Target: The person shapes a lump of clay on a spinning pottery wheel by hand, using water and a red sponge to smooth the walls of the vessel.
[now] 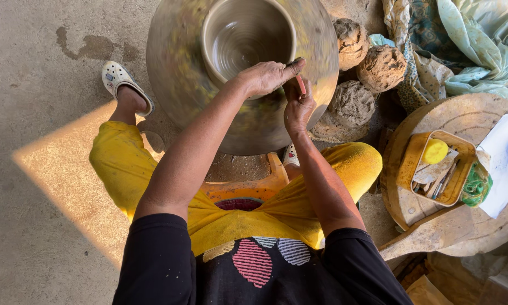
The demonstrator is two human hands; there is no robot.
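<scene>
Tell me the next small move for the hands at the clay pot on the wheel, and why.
Probably press the small reddish tool in the right hand gently against the outer wall of the clay pot. The wheel is blurred, so it is spinning, the left hand already rests at the rim, and the tool sits right beside the wall.

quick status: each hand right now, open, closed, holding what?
Left hand: loosely curled, resting on the clay pot rim, holding nothing visible.
Right hand: closed, pinching a small reddish tool against the pot's outer wall.
</scene>
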